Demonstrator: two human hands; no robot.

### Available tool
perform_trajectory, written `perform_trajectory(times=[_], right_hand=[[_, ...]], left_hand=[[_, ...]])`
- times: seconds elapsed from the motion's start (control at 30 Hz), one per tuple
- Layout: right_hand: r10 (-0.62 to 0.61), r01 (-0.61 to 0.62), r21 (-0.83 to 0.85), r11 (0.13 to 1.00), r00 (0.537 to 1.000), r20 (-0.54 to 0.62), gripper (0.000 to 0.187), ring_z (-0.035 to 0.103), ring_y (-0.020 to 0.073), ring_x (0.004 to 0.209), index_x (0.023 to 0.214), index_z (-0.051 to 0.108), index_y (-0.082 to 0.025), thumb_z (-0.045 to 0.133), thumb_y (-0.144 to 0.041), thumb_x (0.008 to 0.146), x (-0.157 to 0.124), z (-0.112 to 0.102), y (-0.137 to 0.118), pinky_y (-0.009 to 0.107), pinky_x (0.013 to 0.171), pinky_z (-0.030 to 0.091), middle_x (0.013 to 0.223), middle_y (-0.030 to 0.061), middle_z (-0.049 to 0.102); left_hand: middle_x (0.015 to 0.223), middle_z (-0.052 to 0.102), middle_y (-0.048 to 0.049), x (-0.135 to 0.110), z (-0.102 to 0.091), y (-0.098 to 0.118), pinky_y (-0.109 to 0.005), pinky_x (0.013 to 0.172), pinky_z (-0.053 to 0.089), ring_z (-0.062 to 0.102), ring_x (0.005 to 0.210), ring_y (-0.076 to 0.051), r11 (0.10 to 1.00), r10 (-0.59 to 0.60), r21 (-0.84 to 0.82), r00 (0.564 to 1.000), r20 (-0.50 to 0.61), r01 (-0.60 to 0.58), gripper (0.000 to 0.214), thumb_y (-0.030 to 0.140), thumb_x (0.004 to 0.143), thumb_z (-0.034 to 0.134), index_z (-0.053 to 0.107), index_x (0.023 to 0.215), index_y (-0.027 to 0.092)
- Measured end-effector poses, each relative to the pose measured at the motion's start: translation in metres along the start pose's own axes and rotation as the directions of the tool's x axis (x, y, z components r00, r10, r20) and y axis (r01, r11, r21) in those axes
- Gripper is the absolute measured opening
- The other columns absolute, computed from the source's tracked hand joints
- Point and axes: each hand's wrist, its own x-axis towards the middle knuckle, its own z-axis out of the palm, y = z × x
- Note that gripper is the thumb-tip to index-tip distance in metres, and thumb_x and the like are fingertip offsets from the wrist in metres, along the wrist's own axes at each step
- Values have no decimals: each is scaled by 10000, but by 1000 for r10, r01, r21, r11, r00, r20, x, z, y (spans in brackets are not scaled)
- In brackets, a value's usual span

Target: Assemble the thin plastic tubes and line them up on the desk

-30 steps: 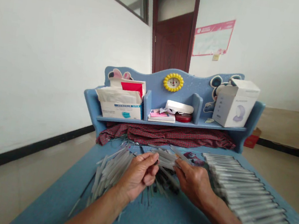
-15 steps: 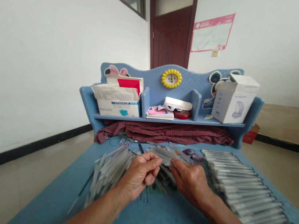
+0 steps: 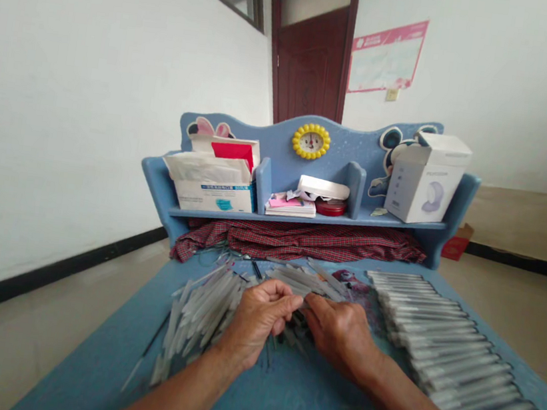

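Note:
My left hand [image 3: 264, 318] is closed in a pinch over the middle of the table. Its fingertips almost meet those of my right hand [image 3: 338, 328], which is closed too, knuckles up. A thin pale sliver shows between them, too small to name. Beneath and behind my hands lie loose translucent plastic sleeves [image 3: 297, 277] with thin dark sticks among them. More translucent sleeves [image 3: 205, 303] are heaped left of my left hand. To the right, slim clear-and-black pen-like sticks [image 3: 441, 341] lie side by side in a slanting row, blurred.
A blue shelf [image 3: 262, 216] spans the table's back, holding a mask box [image 3: 214, 197], a red round tin [image 3: 330, 208] and a white carton [image 3: 427, 185]. Checked cloth [image 3: 299, 241] is bunched under it. A dark thin stick [image 3: 146, 353] lies near the left table edge.
My hands have come together, fingertips nearly touching, where a gap showed before. The left has shifted slightly right. The whole view has moved a little.

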Motion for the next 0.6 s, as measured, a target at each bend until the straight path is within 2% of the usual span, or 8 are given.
perform_trajectory(times=[0.13, 0.4, 0.6], right_hand=[[1, -1, 4, 1000, 1000, 7, 205, 609, 137, 457, 730, 567, -223, 437, -259, 885, 0, 0, 0, 287, 426, 255, 553, -31, 648], [-7, 7, 7, 1000, 1000, -1, 216, 603, 129, 448, 725, 560, -220, 425, -260, 889, 0, 0, 0, 271, 417, 254, 543, -27, 646], [16, -16, -11, 1000, 1000, -17, 211, 599, 134, 435, 717, 556, -224, 425, -252, 880, 0, 1, 0, 277, 410, 243, 525, -30, 637]], left_hand=[[458, 457, 70, 0, 1, -1, -161, 361, 214, 336, 371, -33, 990, 54, 136, 997, -56, -46, 296, 358, 618, 730, 528, 643, 143], [474, 461, 67, -3, 3, -1, -176, 383, 237, 333, 395, -44, 962, 153, 243, 982, -110, -123, 250, 338, 614, 725, 559, 631, 151], [531, 511, 49, -1, 0, -5, -185, 461, 344, 446, 478, -77, 916, 250, 342, 965, -81, -209, 211, 311, 629, 718, 573, 641, 157]])
